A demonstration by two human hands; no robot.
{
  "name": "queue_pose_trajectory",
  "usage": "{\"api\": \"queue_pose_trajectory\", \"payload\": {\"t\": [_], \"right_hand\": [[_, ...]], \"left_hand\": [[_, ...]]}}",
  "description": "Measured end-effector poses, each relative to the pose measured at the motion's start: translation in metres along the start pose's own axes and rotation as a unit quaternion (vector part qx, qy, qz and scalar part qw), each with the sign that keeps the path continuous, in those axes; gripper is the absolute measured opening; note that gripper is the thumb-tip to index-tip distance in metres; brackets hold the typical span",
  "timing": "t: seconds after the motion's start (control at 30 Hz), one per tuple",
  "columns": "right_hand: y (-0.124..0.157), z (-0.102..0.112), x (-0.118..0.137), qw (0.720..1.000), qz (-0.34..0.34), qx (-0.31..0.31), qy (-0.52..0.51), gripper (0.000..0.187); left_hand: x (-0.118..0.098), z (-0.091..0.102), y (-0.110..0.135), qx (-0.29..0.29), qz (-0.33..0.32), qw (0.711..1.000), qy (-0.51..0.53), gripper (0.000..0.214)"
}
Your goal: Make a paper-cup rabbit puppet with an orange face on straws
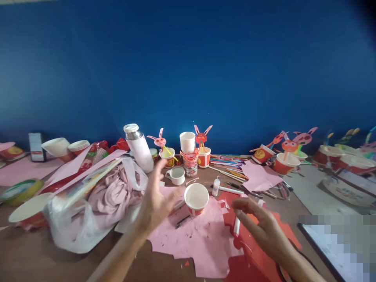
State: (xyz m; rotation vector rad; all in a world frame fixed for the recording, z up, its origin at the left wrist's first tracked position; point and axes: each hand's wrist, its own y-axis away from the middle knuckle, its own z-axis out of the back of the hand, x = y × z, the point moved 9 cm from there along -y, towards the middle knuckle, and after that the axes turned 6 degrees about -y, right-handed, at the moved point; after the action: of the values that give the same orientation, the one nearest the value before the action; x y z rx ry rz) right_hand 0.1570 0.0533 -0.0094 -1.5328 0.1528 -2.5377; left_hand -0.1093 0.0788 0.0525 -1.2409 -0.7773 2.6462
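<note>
My left hand (155, 199) is raised above the table, with fingers apart and nothing in it. It is left of a paper cup (196, 199), not visibly gripping it. The cup is upright, white inside and red outside. To the cup's right, my right hand (260, 223) hovers with curved fingers and a gap at the thumb, holding nothing visible. Just below its fingertips is a white marker (237, 226). A black pen (183, 221) lies by the cup on cut pink paper (202, 243). Red paper (255, 250) extends under my right hand.
Behind stand a white thermos (139, 150), a small white mug (177, 176), a glue bottle (216, 187) and rabbit-figure cups (203, 157). Pencils and pens (230, 161) lie scattered. At left is a plastic bag (76, 225); at right, a tablet-like device (320, 250) and more decorated cups (286, 163).
</note>
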Motion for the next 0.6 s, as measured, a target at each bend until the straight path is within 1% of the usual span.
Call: {"api": "queue_pose_trajectory", "payload": {"t": [0.03, 0.1, 0.13, 0.17, 0.23, 0.33, 0.4, 0.5, 0.6], "right_hand": [[0.002, -0.004, -0.004, 1.0, -0.007, 0.008, -0.002, 0.021], [0.005, -0.01, -0.012, 0.999, -0.025, 0.022, -0.018, 0.023], [0.007, -0.013, -0.016, 0.999, -0.033, 0.025, -0.028, 0.023], [0.007, -0.014, -0.02, 0.998, -0.04, 0.027, -0.038, 0.024], [0.009, -0.015, -0.026, 0.997, -0.052, 0.025, -0.059, 0.025], [0.01, -0.017, -0.033, 0.993, -0.073, 0.021, -0.094, 0.026], [0.011, -0.019, -0.035, 0.99, -0.078, 0.02, -0.114, 0.026], [0.013, -0.021, -0.035, 0.989, -0.08, 0.014, -0.124, 0.028], [0.014, -0.022, -0.036, 0.99, -0.088, 0.012, -0.113, 0.031]], "left_hand": [[-0.004, -0.017, 0.015, 0.041, -0.005, 0.999, 0.021, 0.082], [0.001, -0.049, 0.036, 0.11, 0.026, 0.993, 0.024, 0.097], [0.004, -0.059, 0.042, 0.124, 0.035, 0.991, 0.03, 0.1], [0.007, -0.066, 0.044, 0.126, 0.042, 0.99, 0.043, 0.102], [0.013, -0.077, 0.044, 0.135, 0.055, 0.987, 0.069, 0.098], [0.013, -0.082, 0.042, 0.157, 0.068, 0.98, 0.104, 0.086], [0.007, -0.076, 0.042, 0.153, 0.06, 0.981, 0.108, 0.081], [-0.003, -0.065, 0.052, 0.142, 0.037, 0.984, 0.105, 0.082], [-0.004, -0.064, 0.071, 0.162, 0.035, 0.978, 0.127, 0.088]]}}
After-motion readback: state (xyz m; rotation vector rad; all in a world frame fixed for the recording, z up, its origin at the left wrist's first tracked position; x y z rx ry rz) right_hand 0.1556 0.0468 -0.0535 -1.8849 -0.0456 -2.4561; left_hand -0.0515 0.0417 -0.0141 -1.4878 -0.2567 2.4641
